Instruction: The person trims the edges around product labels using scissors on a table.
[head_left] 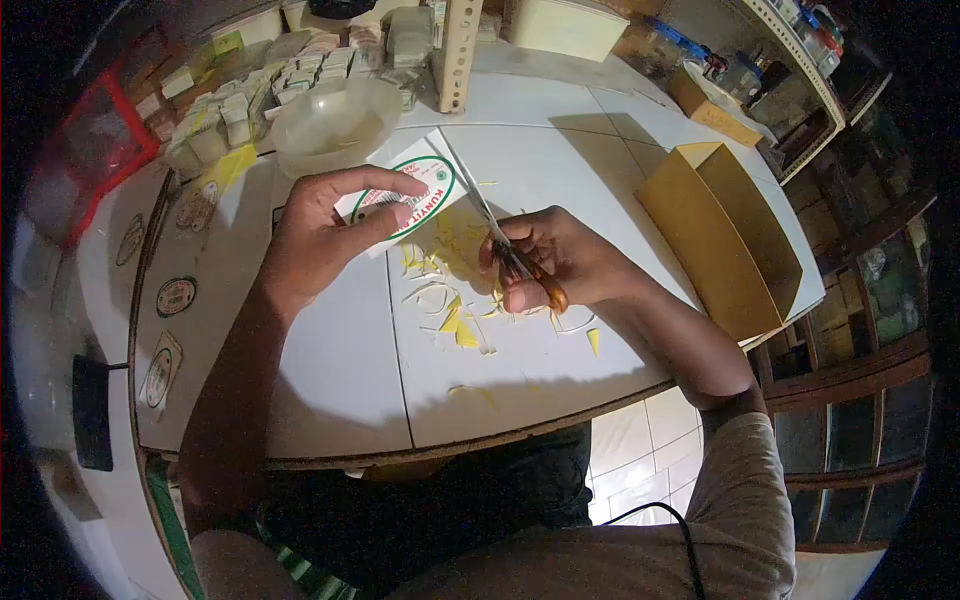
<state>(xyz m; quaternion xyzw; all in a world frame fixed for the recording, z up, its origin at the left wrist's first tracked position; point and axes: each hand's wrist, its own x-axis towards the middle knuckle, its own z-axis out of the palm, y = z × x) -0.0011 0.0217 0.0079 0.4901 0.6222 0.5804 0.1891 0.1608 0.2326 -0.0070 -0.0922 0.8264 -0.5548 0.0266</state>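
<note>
Between thumb and fingers, my left hand (330, 228) pinches a white paper label (436, 172) printed with a green oval and red "KUNYIT" lettering. My right hand (572, 255) has its fingers in the brown-orange handles of a pair of scissors (477, 192). The blades point up and away, lying along the right edge of the label; whether they touch the paper I cannot tell. Beneath both hands, yellow and white paper trimmings (462, 332) are scattered over the white tiled tabletop (330, 400).
A translucent bowl (335, 128) stands behind my left hand, near stacks of small packets (310, 75). Oval labels (176, 297) lie along the table's left side. To the right is an open cardboard box (715, 235). A perforated metal post (458, 60) rises at the back.
</note>
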